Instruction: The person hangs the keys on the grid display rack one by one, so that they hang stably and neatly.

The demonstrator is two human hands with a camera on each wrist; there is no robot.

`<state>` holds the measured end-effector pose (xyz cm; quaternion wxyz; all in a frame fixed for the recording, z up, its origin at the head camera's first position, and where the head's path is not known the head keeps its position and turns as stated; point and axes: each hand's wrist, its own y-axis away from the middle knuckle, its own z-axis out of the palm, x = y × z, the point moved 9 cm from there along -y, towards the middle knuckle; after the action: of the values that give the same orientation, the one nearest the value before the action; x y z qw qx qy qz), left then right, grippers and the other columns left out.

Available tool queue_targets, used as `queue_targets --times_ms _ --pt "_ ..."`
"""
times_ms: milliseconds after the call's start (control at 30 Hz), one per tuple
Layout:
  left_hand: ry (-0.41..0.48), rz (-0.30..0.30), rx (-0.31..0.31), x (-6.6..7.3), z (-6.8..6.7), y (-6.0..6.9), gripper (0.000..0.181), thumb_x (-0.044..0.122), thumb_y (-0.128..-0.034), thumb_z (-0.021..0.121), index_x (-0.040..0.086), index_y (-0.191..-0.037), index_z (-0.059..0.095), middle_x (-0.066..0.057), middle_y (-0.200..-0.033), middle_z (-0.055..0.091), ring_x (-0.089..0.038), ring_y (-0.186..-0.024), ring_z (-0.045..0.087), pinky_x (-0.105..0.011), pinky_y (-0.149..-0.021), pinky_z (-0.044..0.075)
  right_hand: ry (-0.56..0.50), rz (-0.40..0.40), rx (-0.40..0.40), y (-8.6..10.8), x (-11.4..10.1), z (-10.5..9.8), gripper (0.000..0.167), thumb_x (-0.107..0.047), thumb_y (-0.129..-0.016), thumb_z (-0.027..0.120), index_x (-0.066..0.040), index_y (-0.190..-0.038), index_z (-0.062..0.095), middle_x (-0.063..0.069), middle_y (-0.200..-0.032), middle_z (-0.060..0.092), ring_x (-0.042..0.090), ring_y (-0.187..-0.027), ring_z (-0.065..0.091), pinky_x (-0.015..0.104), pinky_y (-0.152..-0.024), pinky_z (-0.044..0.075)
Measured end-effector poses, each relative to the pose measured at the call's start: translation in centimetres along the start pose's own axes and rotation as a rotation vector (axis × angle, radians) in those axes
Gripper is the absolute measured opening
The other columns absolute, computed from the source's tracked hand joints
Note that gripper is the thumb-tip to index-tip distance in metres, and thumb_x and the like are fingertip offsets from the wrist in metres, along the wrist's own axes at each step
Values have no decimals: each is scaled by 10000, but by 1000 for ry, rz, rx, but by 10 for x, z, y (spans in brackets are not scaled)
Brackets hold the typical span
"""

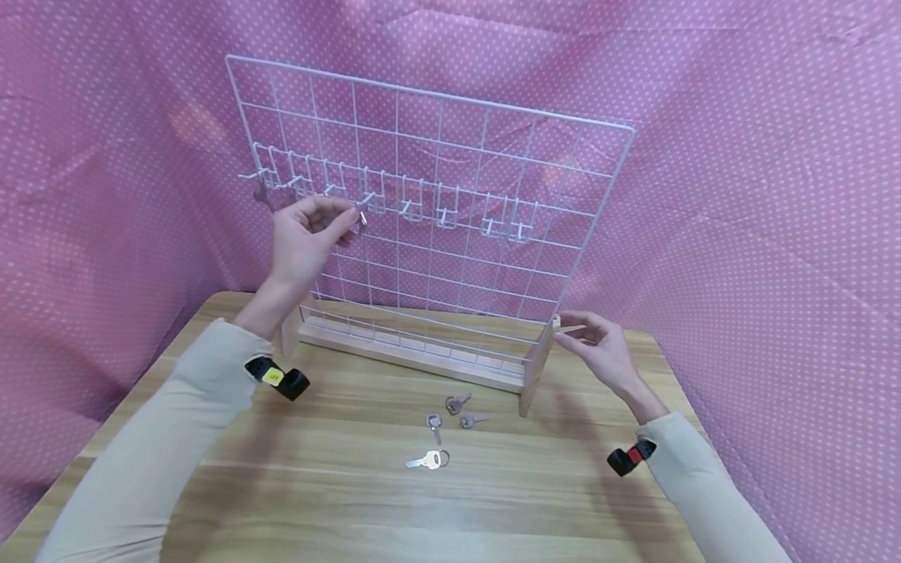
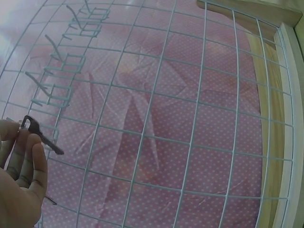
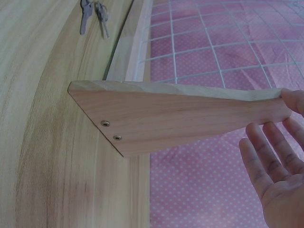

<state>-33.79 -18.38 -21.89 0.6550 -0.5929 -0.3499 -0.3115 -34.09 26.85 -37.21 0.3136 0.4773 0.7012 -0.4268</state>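
The person's left hand (image 1: pixel 303 234) is up by the white hooks (image 1: pixel 411 209), with its grip closed in a small pinch near the ring end of 1 metal key (image 1: pixel 362 224). That key is in the air in front of the wire rack (image 1: pixel 431 93), and I can't tell if it touches a hook. To hang it well, I think it's best to pinch only a bit of the ring, keep its hole free, and slip it over a hook's tip slowly, so nothing gets bumped. The left wrist looks bent a little, the thumb meets the fingers, and the key's long part sticks out past them. The right hand (image 1: pixel 594 344) is lower, way over on the other side. Its grip is nearly closed, with the thumb and fingers on the end of the wooden side piece (image 3: pixel 180 111). Holding there should help stop the rack wobbling, if it doesn't push. 4 loose keys (image 1: pixel 434 422) lie on the tabletop (image 1: pixel 338 485).
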Motion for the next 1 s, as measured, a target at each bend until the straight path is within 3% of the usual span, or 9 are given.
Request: queue_targets --times_ms 100,200,300,400,567,667,833,1000 --pt "-26 -7 -6 -2 -1 4 45 79 -983 740 92 -1026 745 111 -838 778 -32 -689 706 -161 -686 599 -2 1 1 0 -1 0 405 -151 -980 759 -1 -1343 662 -233 -1170 691 7 -1014 709 165 -845 581" --pt "-131 -47 -11 -9 -1 13 130 146 -995 740 80 -1107 729 159 -855 751 -16 -710 696 -149 -693 591 1 -5 0 0 -2 0 406 -152 -983 755 -1 -1347 659 -219 -1187 685 14 -1024 707 161 -856 580" --pt "-239 -90 -41 -24 3 28 251 201 -998 744 16 -1165 712 190 -842 718 -33 -716 679 -132 -645 552 7 -12 1 0 -2 -2 403 -151 -986 751 2 -1346 657 -216 -1194 673 35 -1037 707 155 -868 579" --pt "-290 -114 -109 -42 10 45 255 189 -996 743 -3 -1161 713 163 -850 711 -78 -722 674 -142 -622 521 10 -12 0 1 -2 -1 402 -152 -988 749 6 -1346 655 -200 -1196 674 39 -1041 708 149 -872 577" --pt "-341 -189 -250 -78 28 81 217 167 -997 734 6 -1143 722 -68 -942 746 -129 -760 646 -178 -666 538 10 -10 3 1 -2 -1 399 -139 -990 743 17 -1346 651 -87 -1238 695 15 -1030 703 148 -873 577" --pt "-399 -242 -322 -100 40 105 209 189 -986 746 39 -1131 735 -144 -988 758 -142 -775 637 -189 -673 536 10 -8 9 1 -2 -2 400 -132 -991 741 24 -1348 650 -17 -1260 706 7 -1024 698 146 -873 576" --pt "-408 -321 -447 -131 59 150 205 176 -961 765 53 -1123 740 -97 -982 756 -145 -816 635 -197 -712 539 15 0 8 2 -3 -1 405 -138 -994 739 28 -1351 645 37 -1285 707 -7 -1022 696 138 -879 571" --pt "-386 -369 -570 -154 74 190 207 182 -974 747 46 -1129 732 -57 -978 741 -120 -838 631 -202 -724 545 21 0 0 2 -3 0 406 -145 -1001 731 26 -1358 642 201 -1355 678 9 -1036 693 135 -881 568"
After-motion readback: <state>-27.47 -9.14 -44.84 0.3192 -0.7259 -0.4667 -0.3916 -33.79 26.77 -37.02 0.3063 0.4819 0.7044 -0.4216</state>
